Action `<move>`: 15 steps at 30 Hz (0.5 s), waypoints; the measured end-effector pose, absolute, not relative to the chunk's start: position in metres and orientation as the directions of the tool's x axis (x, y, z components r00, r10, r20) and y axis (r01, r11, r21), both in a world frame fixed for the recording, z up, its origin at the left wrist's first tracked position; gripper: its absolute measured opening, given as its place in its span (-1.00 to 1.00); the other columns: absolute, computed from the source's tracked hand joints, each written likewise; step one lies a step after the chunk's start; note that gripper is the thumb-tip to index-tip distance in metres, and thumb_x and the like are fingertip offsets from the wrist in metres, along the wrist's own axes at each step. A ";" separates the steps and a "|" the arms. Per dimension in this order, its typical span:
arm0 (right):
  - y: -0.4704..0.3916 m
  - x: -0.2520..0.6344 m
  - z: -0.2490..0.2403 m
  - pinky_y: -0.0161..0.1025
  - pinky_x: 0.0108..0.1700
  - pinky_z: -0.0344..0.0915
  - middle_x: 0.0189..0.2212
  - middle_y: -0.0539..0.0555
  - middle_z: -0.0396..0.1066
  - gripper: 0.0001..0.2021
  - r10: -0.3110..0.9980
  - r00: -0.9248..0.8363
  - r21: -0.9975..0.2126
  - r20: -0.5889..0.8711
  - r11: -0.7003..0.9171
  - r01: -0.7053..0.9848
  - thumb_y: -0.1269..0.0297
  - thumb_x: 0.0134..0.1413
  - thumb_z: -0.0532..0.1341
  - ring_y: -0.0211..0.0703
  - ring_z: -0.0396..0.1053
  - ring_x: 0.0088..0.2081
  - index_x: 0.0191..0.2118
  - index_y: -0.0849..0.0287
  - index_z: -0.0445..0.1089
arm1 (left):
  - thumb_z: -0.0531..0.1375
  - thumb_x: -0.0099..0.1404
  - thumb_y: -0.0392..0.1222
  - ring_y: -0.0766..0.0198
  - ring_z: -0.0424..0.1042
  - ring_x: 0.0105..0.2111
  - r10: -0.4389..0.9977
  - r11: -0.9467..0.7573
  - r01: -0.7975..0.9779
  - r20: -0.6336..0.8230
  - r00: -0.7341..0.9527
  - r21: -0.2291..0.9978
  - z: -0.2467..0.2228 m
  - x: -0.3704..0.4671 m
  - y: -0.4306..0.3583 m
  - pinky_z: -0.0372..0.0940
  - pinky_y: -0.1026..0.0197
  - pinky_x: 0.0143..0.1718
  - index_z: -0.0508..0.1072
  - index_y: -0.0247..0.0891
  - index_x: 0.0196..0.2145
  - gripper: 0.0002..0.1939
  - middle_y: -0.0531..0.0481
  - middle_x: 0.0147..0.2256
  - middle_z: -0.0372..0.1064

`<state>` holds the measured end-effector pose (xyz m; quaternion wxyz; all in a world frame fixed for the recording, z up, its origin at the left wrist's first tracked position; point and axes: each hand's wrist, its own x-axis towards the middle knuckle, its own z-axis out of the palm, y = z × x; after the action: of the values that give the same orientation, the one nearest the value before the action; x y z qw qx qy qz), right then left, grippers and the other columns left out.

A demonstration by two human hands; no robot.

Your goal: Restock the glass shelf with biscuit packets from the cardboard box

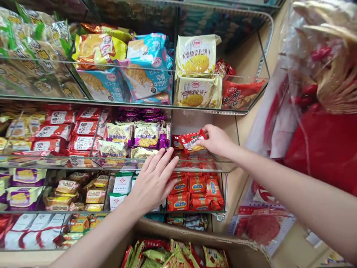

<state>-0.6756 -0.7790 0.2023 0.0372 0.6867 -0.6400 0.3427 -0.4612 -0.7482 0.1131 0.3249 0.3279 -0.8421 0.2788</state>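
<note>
One red snack packet (191, 141) was gripped by the right hand's (216, 139) fingers at a glass-fronted shelf (227, 166), right of the cream-and-purple packets (146, 134). Left of it, the left hand's (153, 182) fingers were extended and unclenched, beyond the near cardboard box (200, 233).

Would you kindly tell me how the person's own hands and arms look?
The left hand and right hand are ungloved, with slender fingers; no ring is visible. The forearms are bare as far as they show, without sleeve, watch or bracelet.
</note>
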 end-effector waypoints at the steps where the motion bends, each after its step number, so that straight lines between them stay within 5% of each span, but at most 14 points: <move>1: -0.795 -0.671 0.203 -0.25 -0.29 0.25 -0.31 0.10 0.40 -0.74 -0.890 -0.084 -0.378 0.449 -0.104 -0.920 0.30 -0.21 0.28 -0.12 0.35 -0.30 -0.31 0.22 0.30 | 0.05 0.24 -0.12 0.00 -0.05 0.18 -0.372 0.609 -0.745 0.730 -0.573 -0.274 0.109 -0.461 -0.751 -0.07 -0.04 0.12 0.14 -0.30 0.12 -0.49 -0.20 0.19 -0.03; 8: -0.863 -0.636 0.192 -0.32 -0.39 0.26 -0.37 0.18 0.42 -0.72 -0.954 -0.206 -0.433 0.217 0.095 -0.896 0.36 -0.30 0.33 -0.11 0.39 -0.33 -0.34 0.31 0.36 | 0.06 0.24 -0.17 0.07 0.01 0.16 -0.329 0.589 -0.751 0.760 -0.561 -0.299 0.100 -0.458 -0.755 -0.08 0.02 0.13 0.12 -0.24 0.14 -0.49 -0.13 0.20 -0.03; 15: -0.884 -0.631 0.172 -0.31 -0.30 0.32 -0.22 0.20 0.38 -0.38 -0.958 -0.234 -0.507 0.164 0.121 -0.853 0.34 -0.48 0.40 -0.10 0.37 -0.25 -0.15 0.31 0.22 | 0.10 0.21 -0.21 0.09 0.02 0.15 -0.263 0.617 -0.739 0.815 -0.517 -0.269 0.092 -0.462 -0.763 -0.09 0.02 0.14 0.14 -0.24 0.13 -0.48 -0.11 0.18 0.01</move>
<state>-0.6311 -0.8837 0.1718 -0.1016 0.6106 -0.7419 0.2579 -0.4623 -0.7634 0.0924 0.3830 0.3081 -0.8136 0.3105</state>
